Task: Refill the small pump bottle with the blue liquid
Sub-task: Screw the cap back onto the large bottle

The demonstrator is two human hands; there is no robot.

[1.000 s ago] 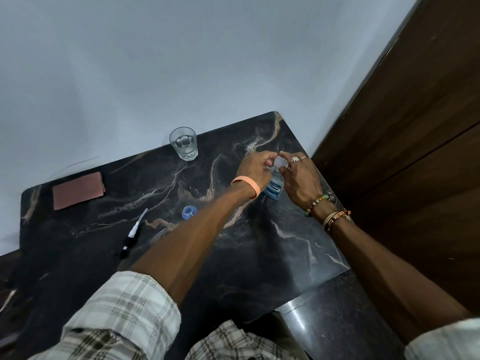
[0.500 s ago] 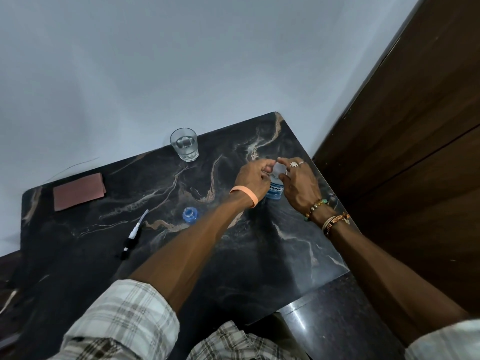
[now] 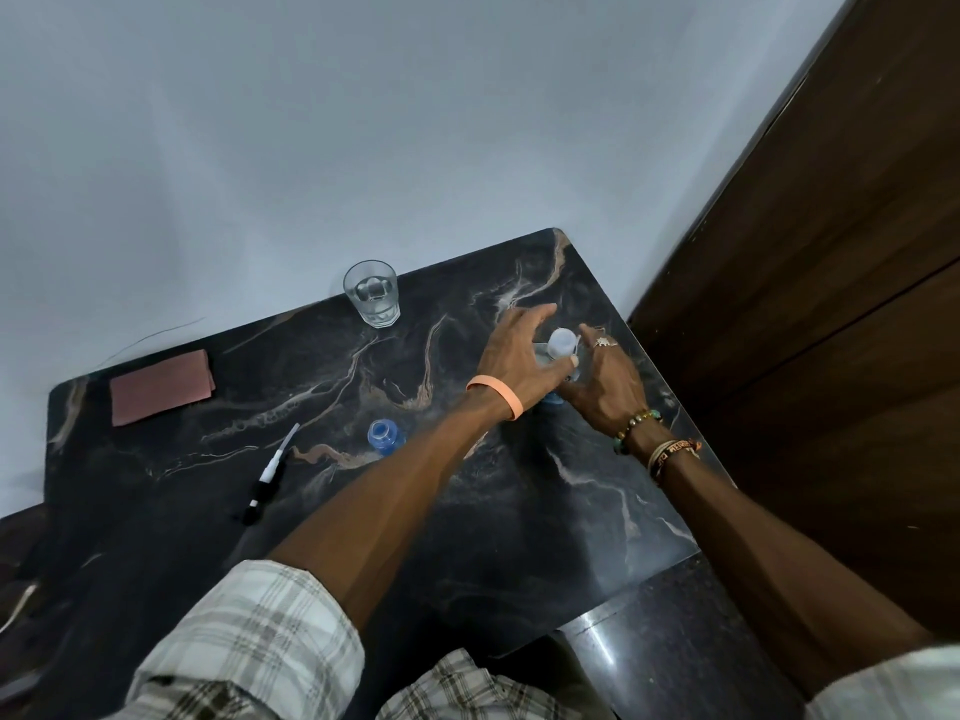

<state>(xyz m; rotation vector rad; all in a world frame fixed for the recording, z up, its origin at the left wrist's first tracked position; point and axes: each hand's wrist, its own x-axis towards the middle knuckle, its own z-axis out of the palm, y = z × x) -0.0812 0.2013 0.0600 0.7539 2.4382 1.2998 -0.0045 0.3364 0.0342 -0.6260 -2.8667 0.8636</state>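
A large bottle of blue liquid point(image 3: 551, 399) stands near the table's right edge, its whitish cap point(image 3: 562, 341) showing between my hands. My right hand point(image 3: 608, 384) wraps the bottle's body from the right, with a finger up beside the cap. Just left of the cap is my left hand point(image 3: 514, 356), fingers spread and thumb resting on the bottle's shoulder. The small blue bottle point(image 3: 384, 436) stands uncapped in the middle of the table. Its pump head with tube point(image 3: 267, 472) lies flat to the left.
A glass of water point(image 3: 372, 293) stands at the back of the black marble table point(image 3: 519, 511). A folded reddish cloth point(image 3: 161, 387) lies at the back left. A dark wooden panel point(image 3: 805, 304) rises close along the right side, and a pale wall stands behind.
Both hands were pinched on the large bottle's cap. My left fingers have now spread and drawn off it, so the cap shows. The bottle stays in place.
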